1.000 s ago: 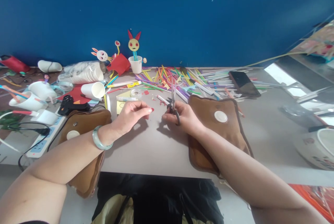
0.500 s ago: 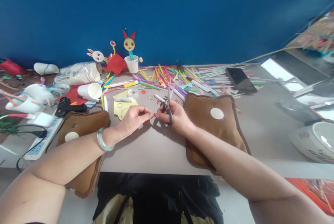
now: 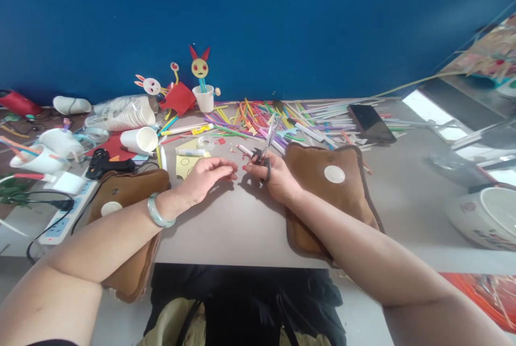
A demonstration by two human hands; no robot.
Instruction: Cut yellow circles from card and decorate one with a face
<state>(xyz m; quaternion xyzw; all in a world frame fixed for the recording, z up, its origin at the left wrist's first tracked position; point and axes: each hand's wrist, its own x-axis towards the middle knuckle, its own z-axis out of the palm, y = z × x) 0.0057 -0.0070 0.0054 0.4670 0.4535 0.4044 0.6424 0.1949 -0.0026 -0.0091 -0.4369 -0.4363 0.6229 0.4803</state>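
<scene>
My right hand (image 3: 276,177) grips scissors (image 3: 269,139) with black handles, the metal blades pointing away from me over the straws. A tiny red piece (image 3: 244,167) shows at the tips of its thumb and finger. Just across a small gap is my left hand (image 3: 209,177), its fingers loosely bent and nothing visible in them. A jade-coloured bangle (image 3: 159,210) circles the left wrist. Beyond that hand lies yellow paper (image 3: 187,162) with drawn circles, partly covered by the hand. A white marker (image 3: 191,152) rests on the paper.
Brown cushioned pads (image 3: 334,201) lie under both forearms. Colourful straws (image 3: 250,117) spread along the blue wall, with a phone (image 3: 371,123) at their right. Paper cups (image 3: 139,141), a black glue gun (image 3: 107,164) and a power strip (image 3: 66,220) are at left. A white pot (image 3: 484,217) stands right.
My hands, touching at the fingertips before, have drawn slightly apart. The left fingers have loosened, and the red piece stays at my right fingertips. The scissors tilt a little more to the right.
</scene>
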